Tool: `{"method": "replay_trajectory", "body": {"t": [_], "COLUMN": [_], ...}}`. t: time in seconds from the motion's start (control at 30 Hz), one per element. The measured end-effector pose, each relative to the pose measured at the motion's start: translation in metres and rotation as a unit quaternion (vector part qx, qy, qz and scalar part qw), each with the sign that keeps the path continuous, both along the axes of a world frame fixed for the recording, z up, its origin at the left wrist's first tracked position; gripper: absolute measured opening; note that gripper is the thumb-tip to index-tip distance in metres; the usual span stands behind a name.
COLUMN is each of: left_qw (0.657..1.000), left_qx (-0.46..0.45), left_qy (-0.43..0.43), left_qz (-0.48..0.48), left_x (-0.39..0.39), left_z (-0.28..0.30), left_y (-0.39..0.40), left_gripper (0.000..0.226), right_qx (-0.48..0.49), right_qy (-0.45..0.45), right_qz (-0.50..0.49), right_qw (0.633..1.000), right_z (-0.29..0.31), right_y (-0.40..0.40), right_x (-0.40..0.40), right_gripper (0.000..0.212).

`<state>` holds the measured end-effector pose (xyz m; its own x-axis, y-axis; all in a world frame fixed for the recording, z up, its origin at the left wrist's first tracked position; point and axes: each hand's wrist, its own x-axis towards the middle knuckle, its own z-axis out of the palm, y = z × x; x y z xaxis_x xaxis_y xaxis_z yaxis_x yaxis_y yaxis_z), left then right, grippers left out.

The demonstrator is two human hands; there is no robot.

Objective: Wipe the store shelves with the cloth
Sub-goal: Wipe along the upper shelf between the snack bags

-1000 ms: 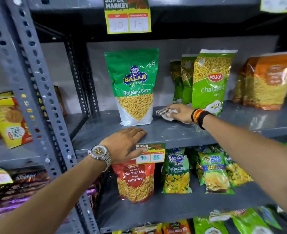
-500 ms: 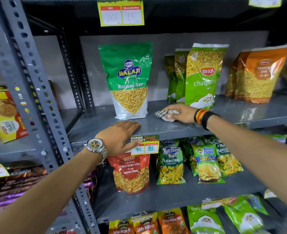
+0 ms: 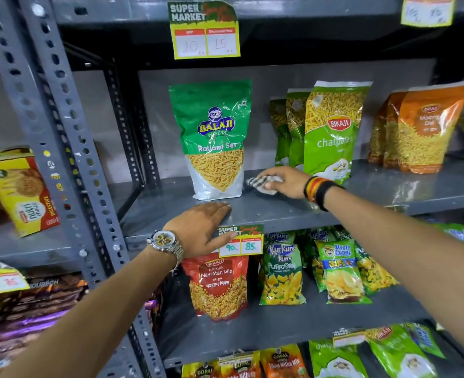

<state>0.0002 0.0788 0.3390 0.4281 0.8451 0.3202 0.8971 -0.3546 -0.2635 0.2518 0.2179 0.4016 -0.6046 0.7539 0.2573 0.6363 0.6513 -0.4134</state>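
The grey metal shelf (image 3: 269, 211) runs across the middle of the head view. My right hand (image 3: 285, 181) presses a checked white cloth (image 3: 260, 184) flat onto it, between the green Balaji Ratlami Sev bag (image 3: 211, 137) and the green Bikaji chatpata bag (image 3: 331, 132). The cloth pokes out from under my fingers, close to the Balaji bag's lower right corner. My left hand (image 3: 198, 227), with a wristwatch, rests palm down on the shelf's front edge, thumb over the price tag (image 3: 241, 241).
Orange Bikaji bags (image 3: 421, 129) stand at the right of the same shelf. Below are a red Navratan Mix bag (image 3: 217, 287) and Kurkure and chips packets (image 3: 282, 271). A perforated grey upright (image 3: 61, 137) divides off the left bay with a yellow biscuit box (image 3: 23, 192).
My right hand and the cloth have slid a little left toward the Balaji bag. The camera has shifted slightly. My left hand stays on the shelf edge.
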Motion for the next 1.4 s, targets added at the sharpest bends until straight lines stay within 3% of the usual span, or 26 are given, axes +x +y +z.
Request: {"method": "replay_trajectory", "body": {"t": [0.17,0.23,0.33,0.4,0.53,0.63,0.77,0.9,1.17,1.4], "left_qw": [1.000,1.000,1.000,1.000,1.000,1.000,1.000,1.000,1.000,0.999], "left_qx": [-0.015,-0.017,-0.013,-0.007,-0.012,-0.012,-0.017,-0.018,0.004,0.002], "left_qy": [-0.006,-0.009,-0.009,-0.009,-0.005,-0.008,-0.006,-0.012,0.000,-0.012], "left_qz": [0.010,0.012,0.007,0.002,0.007,0.006,0.001,0.000,0.009,0.036], "left_x": [0.000,-0.001,-0.001,-0.001,0.001,0.001,-0.002,-0.003,0.044,0.099], "left_z": [0.000,-0.002,-0.002,-0.002,-0.001,0.000,-0.001,-0.001,0.002,0.003], "left_y": [0.000,0.001,0.003,0.003,0.001,-0.001,0.001,0.004,0.014,0.038], "left_gripper": [0.086,0.086,0.086,0.086,0.090,0.094,0.095,0.085,0.082,0.087], "right_qx": [0.032,0.040,-0.029,-0.050,0.003,0.023,-0.024,-0.012,0.019,0.022], "right_qy": [-0.061,-0.076,-0.114,-0.094,-0.036,-0.047,-0.076,0.019,0.015,0.001], "right_qz": [-0.027,0.004,0.075,0.062,-0.045,-0.015,0.033,-0.060,-0.113,-0.005], "right_qw": [0.997,0.996,0.990,0.992,0.998,0.999,0.996,0.998,0.993,1.000], "right_z": [-0.024,-0.026,-0.011,0.000,-0.019,-0.032,-0.015,-0.003,-0.011,-0.022], "right_y": [0.013,-0.002,-0.023,-0.026,-0.026,-0.054,-0.082,-0.058,0.004,0.038], "right_x": [-0.030,-0.018,0.021,0.042,0.054,0.048,0.076,0.137,0.156,0.126], "right_gripper": [0.034,0.034,0.035,0.036,0.035,0.035,0.034,0.031,0.032,0.035]}}
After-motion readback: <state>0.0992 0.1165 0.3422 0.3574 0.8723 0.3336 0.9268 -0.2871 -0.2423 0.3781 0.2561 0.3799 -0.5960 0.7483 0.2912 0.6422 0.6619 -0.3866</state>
